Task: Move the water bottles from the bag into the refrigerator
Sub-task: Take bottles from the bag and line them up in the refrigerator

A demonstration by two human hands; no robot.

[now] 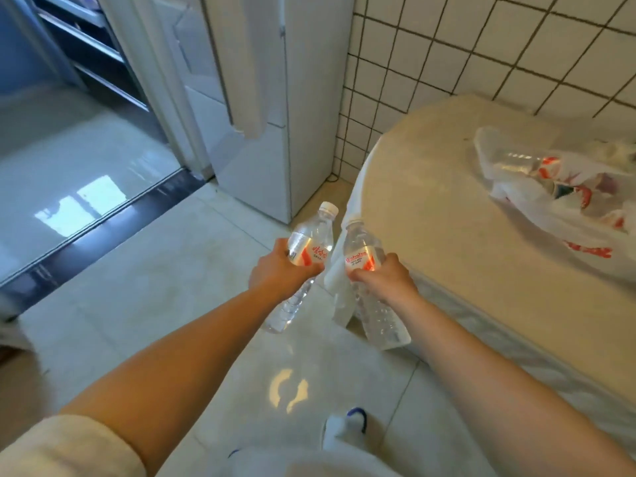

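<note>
My left hand [275,270] has its grip closed around the label band of one water bottle [303,256], and my right hand [385,277] has its grip closed around the label band of a second water bottle [368,270]. Both bottles are clear with white caps and red-and-white labels, tilted with caps pointing away from me, and they sit just beside each other above the pale floor [172,287].

Taking the refrigerator [275,98] as the landmark: it stands closed, white, beyond the bottle caps and slightly left of them. To its right runs a white tiled wall [447,46], and in front of that wall is the beige surface [447,218]. On that surface, well apart from my hands, lies the white plastic bag [550,201] with red print, and a third clear bottle [516,160] shows through its open end, lying on its side.
</note>
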